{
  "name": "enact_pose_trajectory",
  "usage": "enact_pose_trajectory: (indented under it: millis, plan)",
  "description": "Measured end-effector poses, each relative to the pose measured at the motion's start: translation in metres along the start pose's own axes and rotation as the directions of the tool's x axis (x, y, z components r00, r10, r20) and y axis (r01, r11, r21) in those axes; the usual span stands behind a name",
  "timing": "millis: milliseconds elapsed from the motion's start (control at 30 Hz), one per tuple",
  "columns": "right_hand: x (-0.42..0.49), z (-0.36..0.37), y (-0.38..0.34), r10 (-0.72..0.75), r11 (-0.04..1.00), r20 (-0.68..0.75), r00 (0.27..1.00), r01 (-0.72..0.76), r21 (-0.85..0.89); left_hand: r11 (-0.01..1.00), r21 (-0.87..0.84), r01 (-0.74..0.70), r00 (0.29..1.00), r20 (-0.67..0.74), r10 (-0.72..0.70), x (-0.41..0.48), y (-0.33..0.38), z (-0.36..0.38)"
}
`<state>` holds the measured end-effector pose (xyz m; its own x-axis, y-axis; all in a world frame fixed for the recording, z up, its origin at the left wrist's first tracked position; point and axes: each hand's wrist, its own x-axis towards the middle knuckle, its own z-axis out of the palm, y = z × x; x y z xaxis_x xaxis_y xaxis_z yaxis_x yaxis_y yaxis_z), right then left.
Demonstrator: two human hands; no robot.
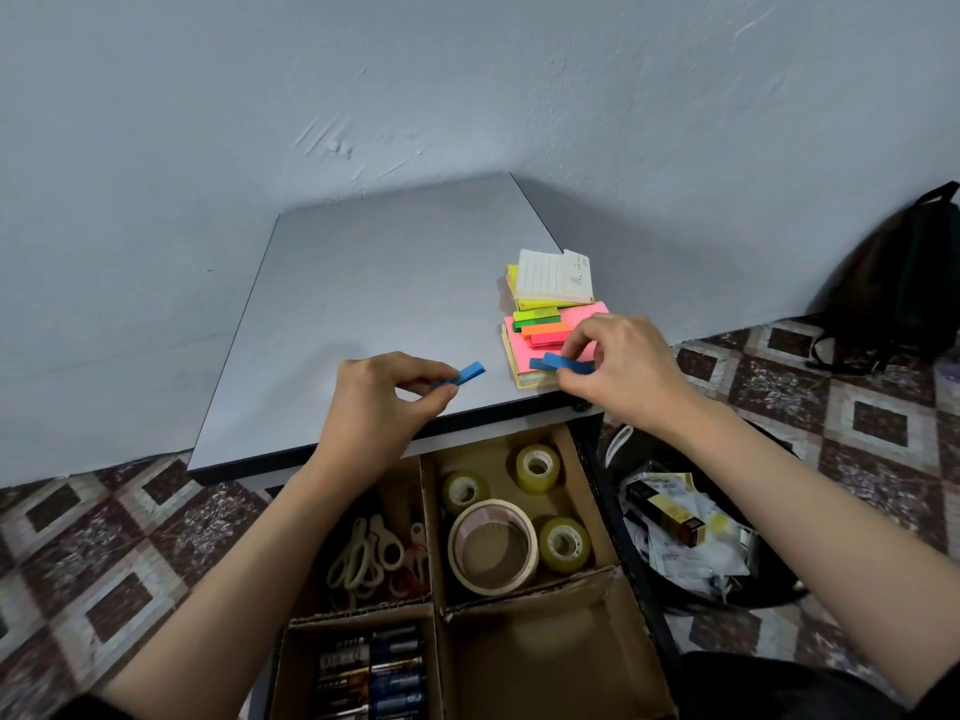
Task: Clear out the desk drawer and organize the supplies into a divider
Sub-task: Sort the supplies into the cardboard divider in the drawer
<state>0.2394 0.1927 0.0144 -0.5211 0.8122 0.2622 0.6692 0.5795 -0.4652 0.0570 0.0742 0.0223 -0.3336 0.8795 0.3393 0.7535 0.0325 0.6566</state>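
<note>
Left hand (384, 402) pinches a blue sticky-flag pad (467, 374) by one end, its long axis pointing toward the right hand (623, 366). That hand pinches a second blue pad (563, 362) lying crosswise on the pink sticky-note stack (589, 314) at the counter (363, 283) edge. The bare compartment (545, 662) of the cardboard divider (592, 501) sits below, nearer the right hand.

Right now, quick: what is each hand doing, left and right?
Left hand: pinching a narrow blue sticky-strip pad over the grey desk top.
Right hand: pinching a second blue strip pad at the pink sticky-note stack.
</note>
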Motion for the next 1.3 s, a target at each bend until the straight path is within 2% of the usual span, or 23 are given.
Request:
enact_pose_trajectory:
  millis: [133, 433, 767, 900, 967, 1033, 1100, 1200, 1300]
  plan:
    - [-0.009, 0.001, 0.005, 0.020, 0.996, -0.023, 1.000, -0.018, 0.087, 1.000, -0.016, -0.007, 1.000, 0.018, 0.007, -0.005, -0.003, 0.004]
    - [0.007, 0.006, 0.009, -0.066, 0.996, 0.008, 0.998, 0.066, -0.063, 1.000, -0.007, -0.019, 0.999, 0.036, 0.019, -0.007, -0.002, 0.010]
    - [0.005, 0.008, 0.015, -0.076, 0.997, -0.043, 0.996, 0.076, -0.009, 0.998, -0.051, 0.032, 0.997, 0.068, -0.028, -0.012, -0.005, 0.018]
    - [-0.004, 0.006, 0.008, -0.065, 0.992, -0.055, 0.996, 0.070, 0.106, 0.995, -0.090, 0.051, 0.989, 0.142, -0.038, -0.023, -0.002, 0.023]
    - [-0.016, 0.008, 0.002, -0.055, 0.973, -0.045, 0.997, 0.064, 0.222, 0.998, -0.057, -0.022, 0.981, 0.193, 0.033, -0.040, 0.000, 0.024]
    - [-0.032, 0.015, -0.001, -0.056, 0.952, 0.009, 0.998, 0.051, 0.301, 0.987, -0.024, -0.158, 0.956, 0.248, 0.159, -0.062, 0.000, 0.024]
    - [-0.048, 0.029, 0.001, -0.059, 0.941, 0.086, 0.995, 0.026, 0.338, 0.979, -0.011, -0.203, 0.921, 0.337, 0.195, -0.088, -0.007, 0.028]
    - [-0.063, 0.049, 0.003, -0.051, 0.944, 0.178, 0.983, -0.011, 0.330, 0.990, 0.034, -0.140, 0.853, 0.512, 0.103, -0.128, -0.029, 0.042]
    - [-0.065, 0.057, 0.003, -0.055, 0.948, 0.229, 0.972, -0.021, 0.317, 0.981, 0.099, -0.169, 0.756, 0.651, 0.065, -0.153, -0.040, 0.058]
